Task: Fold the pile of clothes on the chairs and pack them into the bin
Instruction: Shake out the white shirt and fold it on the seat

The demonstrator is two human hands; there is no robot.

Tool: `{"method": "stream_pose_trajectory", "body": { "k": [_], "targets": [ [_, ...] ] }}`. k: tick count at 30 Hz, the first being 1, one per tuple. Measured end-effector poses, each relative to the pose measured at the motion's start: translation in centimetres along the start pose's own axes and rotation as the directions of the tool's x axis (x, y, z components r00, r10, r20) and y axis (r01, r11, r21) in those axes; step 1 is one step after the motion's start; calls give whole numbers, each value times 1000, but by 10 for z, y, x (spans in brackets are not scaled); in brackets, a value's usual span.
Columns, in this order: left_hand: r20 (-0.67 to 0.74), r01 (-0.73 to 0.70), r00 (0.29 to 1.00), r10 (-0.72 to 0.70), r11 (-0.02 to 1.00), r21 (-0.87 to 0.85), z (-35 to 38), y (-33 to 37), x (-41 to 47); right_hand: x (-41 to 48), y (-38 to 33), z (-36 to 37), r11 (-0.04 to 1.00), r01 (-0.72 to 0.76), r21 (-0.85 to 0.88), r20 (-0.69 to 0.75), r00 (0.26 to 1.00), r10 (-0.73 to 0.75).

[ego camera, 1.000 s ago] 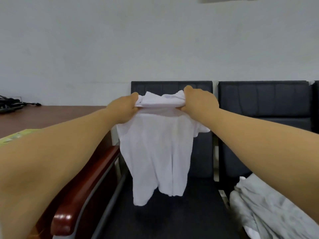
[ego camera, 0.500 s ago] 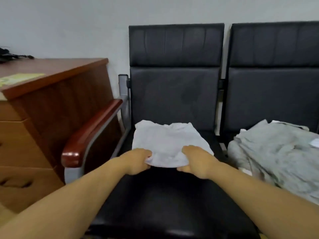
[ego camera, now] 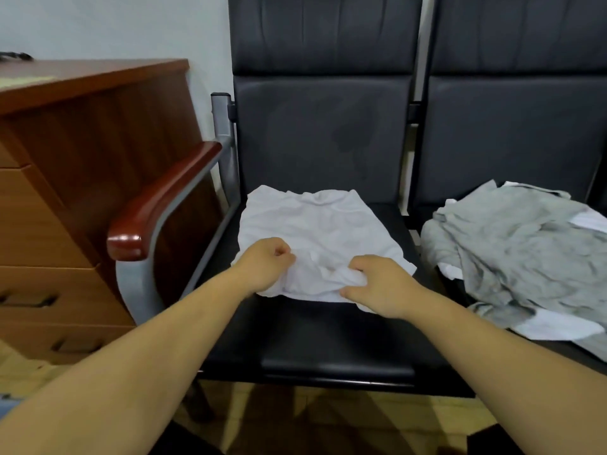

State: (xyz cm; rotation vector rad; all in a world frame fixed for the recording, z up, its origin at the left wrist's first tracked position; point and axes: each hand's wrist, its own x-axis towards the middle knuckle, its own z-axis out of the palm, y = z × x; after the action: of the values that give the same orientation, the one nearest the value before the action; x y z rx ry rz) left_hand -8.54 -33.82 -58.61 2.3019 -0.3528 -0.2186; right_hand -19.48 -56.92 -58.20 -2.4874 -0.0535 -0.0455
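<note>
The white shirt (ego camera: pixel 315 231) lies on the left chair (ego camera: pixel 328 339), on the seat's back half. A grey pile (ego camera: pixel 512 244) covers the next seat to the right, apart from the shirt. An armrest (ego camera: pixel 164 201) and a wooden desk (ego camera: pixel 82 142) stand at the left. The left hand (ego camera: pixel 266 267) grips the shirt's near-left corner with curled fingers. The right hand (ego camera: pixel 384 287) pinches bunched cloth at its near edge. Half a second ago that edge lay flatter. The pile runs off the frame's right side, and the left fingertips are tucked from sight.
</note>
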Motion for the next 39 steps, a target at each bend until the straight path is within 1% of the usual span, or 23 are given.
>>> {"method": "stream_pose_trajectory", "body": {
  "k": [2,3,4,5,7,8,9,10,11,12,13,14,15,16,20,21,24,27,30,31,34,37,39],
  "targets": [
    [114,13,993,21,955,-296,-21,8,-28,-11,-10,-15,999,35,20,79,996,-37],
    [219,23,973,67,923,-384,-32,9,-44,-16,-14,-22,999,46,13,196,979,-48],
    [348,44,930,115,908,-418,-41,9,-60,-23,-18,-28,999,49,3,350,935,-47],
    [493,81,857,147,908,-411,-48,10,-75,-29,-20,-34,999,33,-3,515,856,-27],
    [731,153,667,143,934,-322,-56,11,-99,-45,-24,-40,998,-62,-23,776,629,57],
    [788,163,607,104,954,-251,-55,12,-104,-50,-23,-43,992,-114,-46,834,543,101],
    [798,159,600,48,971,-178,-52,13,-108,-53,-22,-44,985,-161,-68,851,506,141],
    [761,125,649,2,986,-109,-46,14,-108,-54,-20,-45,977,-197,-78,837,520,172],
    [671,64,741,-31,998,-26,-39,11,-107,-53,-18,-43,976,-203,-79,786,590,187],
    [536,-8,843,-42,996,92,-33,7,-101,-48,-14,-40,979,-182,-89,680,708,193],
    [396,-71,918,-25,971,227,-29,4,-95,-43,-10,-36,981,-145,-128,538,821,191],
    [293,-109,956,4,933,342,-24,-1,-91,-38,-8,-29,978,-111,-175,397,901,173],
    [250,-123,968,18,903,412,-18,-7,-87,-35,-5,-21,974,-78,-212,303,942,141],
    [237,-115,972,6,886,449,-14,-10,-83,-32,-2,-11,968,-45,-248,272,956,114],
    [251,-134,968,-29,781,610,-4,-16,-76,-25,7,9,914,-3,-407,311,940,142],
    [244,-136,970,-15,797,589,-4,-16,-77,-25,4,7,906,-8,-424,309,939,153],
    [170,-52,985,-15,922,384,-15,-16,-81,-26,-7,0,894,-25,-446,294,940,173],
    [27,91,993,-111,913,397,-40,-27,-82,-21,-7,7,919,-31,-393,241,961,136],
    [39,233,960,-276,873,429,-54,-44,-86,-9,-10,25,974,-10,-227,221,973,61],
    [45,247,956,-291,877,412,-54,-46,-87,-5,-14,32,982,2,-187,212,977,38],
    [-15,226,973,-231,929,293,-47,-51,-85,8,-28,50,987,47,-152,216,976,-13],
    [-101,283,956,-275,956,75,-40,-52,-83,21,-40,66,987,70,-142,235,971,-35],
    [-161,282,950,-269,957,64,-37,-54,-84,26,-46,75,986,75,-152,246,969,-35]
  ]
}}
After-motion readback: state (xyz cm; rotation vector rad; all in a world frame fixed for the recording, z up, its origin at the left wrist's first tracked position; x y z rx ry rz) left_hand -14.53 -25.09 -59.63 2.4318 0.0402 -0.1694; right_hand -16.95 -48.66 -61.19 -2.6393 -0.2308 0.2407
